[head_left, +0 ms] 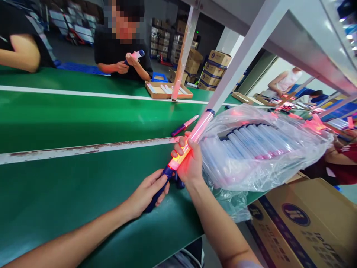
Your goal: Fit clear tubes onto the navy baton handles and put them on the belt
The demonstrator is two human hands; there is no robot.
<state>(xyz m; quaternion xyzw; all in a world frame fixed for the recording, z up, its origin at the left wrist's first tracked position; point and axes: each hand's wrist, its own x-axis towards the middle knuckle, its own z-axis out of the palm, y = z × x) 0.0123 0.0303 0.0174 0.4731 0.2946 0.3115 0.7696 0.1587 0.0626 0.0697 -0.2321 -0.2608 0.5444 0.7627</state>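
Observation:
A light stick (pixel 198 128) glows red and yellow near its base, tilted up to the right, with a dark blue handle and a dark cap at its top end. My left hand (pixel 149 191) is closed round the blue handle. Higher up, my right hand (pixel 191 160) wraps its fingers round the glowing clear tube. Just right of my right hand lies a clear plastic bag (pixel 231 176) holding several clear tubes (pixel 256 139) with dark ends. Some dark blue parts (pixel 180 182) show partly behind my hands. Beyond my hands another stick (pixel 184 125) lies on the green surface.
A green table (pixel 83 193) has a white rail (pixel 83 149) across it. Grey posts (pixel 240 59) rise from it. Opposite, a person (pixel 117 56) holds a stick beside a shallow cardboard tray (pixel 158 95). At the lower right stands a large carton (pixel 301 227). Other people are at both sides.

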